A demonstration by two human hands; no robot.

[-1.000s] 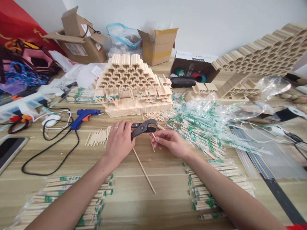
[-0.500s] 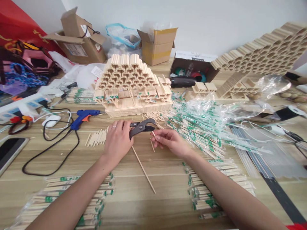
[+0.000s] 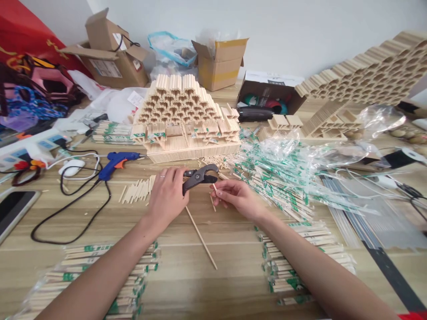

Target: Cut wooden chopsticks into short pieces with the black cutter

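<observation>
Working from my remote view, I see a phone (image 3: pixel 14 213) lying well left of the left hand (image 3: pixel 166 195). Nearer that hand are a pile of short cut sticks (image 3: pixel 136 190) and, farther ahead, a blue hot glue gun (image 3: pixel 116 162). The left hand grips a pair of black-handled cutting pliers (image 3: pixel 200 177) closed around its handles. Just right of the pliers, the right hand (image 3: pixel 237 199) pinches a short wooden stick (image 3: pixel 214 188) between thumb and fingers. A long wooden stick (image 3: pixel 201 238) lies between the hands, nearer me. Ahead stands a stacked chopstick structure (image 3: pixel 187 120). Right of the right hand spread plastic-wrapped chopsticks (image 3: pixel 280 184).
</observation>
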